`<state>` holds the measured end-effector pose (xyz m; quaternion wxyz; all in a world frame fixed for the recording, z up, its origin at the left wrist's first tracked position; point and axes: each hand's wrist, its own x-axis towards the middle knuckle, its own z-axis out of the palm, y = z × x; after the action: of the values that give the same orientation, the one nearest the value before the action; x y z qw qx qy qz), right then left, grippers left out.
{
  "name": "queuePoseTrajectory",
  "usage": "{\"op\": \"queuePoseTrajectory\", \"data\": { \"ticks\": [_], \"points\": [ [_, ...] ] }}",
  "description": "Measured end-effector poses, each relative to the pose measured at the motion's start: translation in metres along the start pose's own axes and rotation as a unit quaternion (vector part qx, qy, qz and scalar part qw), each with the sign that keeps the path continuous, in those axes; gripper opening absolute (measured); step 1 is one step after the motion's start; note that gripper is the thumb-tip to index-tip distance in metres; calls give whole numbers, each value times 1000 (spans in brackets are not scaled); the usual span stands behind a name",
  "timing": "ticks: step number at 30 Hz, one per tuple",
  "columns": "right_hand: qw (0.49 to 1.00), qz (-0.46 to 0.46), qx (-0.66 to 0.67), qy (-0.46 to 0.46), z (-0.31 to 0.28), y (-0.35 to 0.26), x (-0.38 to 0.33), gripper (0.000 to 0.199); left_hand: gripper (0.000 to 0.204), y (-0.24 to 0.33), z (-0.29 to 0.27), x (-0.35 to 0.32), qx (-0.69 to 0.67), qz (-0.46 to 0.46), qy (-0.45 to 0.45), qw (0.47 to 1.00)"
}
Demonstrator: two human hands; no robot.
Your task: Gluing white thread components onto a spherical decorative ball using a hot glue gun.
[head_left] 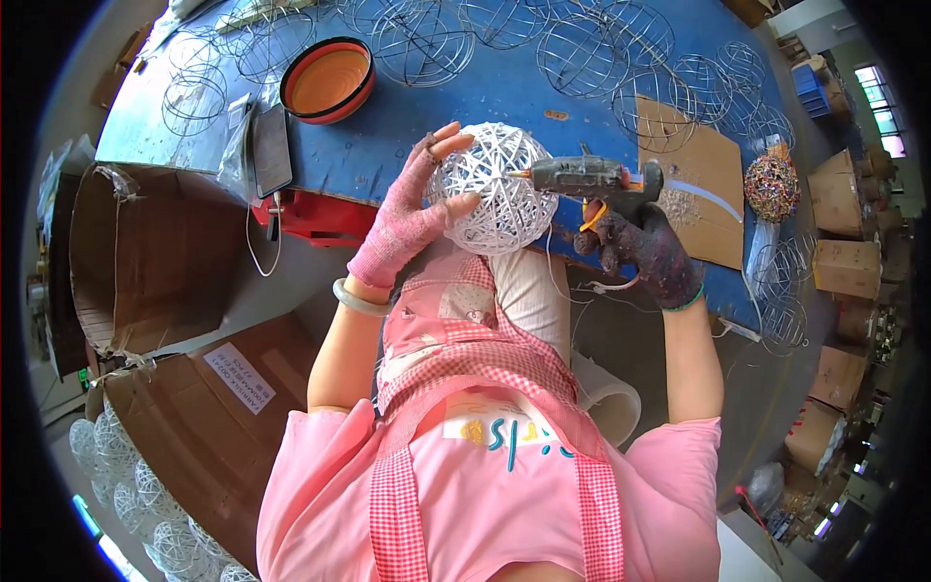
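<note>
The left hand [407, 218], in a pink fingerless glove, cups a white woven ball [493, 189] at the near edge of the blue worktop [485, 92]. The right hand [645, 254], in a dark stained glove, grips a glue gun [592, 177] whose nozzle touches the ball's right side. Beyond the ball lie wire ball frames [422, 44] and an orange bowl [328, 80]; left of the ball lies a phone [271, 148], right of it a sheet of cardboard [703, 189].

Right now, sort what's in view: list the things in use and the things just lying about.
In use:
left hand in pink fingerless glove, holding white woven string ball
right hand in dark glove, holding black glue gun

Lying about:
orange bowl
bare wire-frame spheres
dark phone
multicoloured ball
cardboard sheet
</note>
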<state>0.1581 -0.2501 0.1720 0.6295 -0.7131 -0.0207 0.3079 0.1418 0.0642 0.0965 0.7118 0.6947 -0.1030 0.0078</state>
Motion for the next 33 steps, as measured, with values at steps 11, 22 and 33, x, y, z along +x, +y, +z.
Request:
{"op": "queuePoseTrajectory", "data": {
  "ticks": [11,22,33],
  "points": [
    [876,-230,-394,158,38,18,-28,35,63,4,8,-2,25,-3,28,999],
    [781,-298,-538,112,34,-7,-32,42,63,8,14,-3,93,28,38,995],
    [894,-274,-339,101,18,6,-35,46,64,8,18,-5,124,31,61,990]
  ]
}}
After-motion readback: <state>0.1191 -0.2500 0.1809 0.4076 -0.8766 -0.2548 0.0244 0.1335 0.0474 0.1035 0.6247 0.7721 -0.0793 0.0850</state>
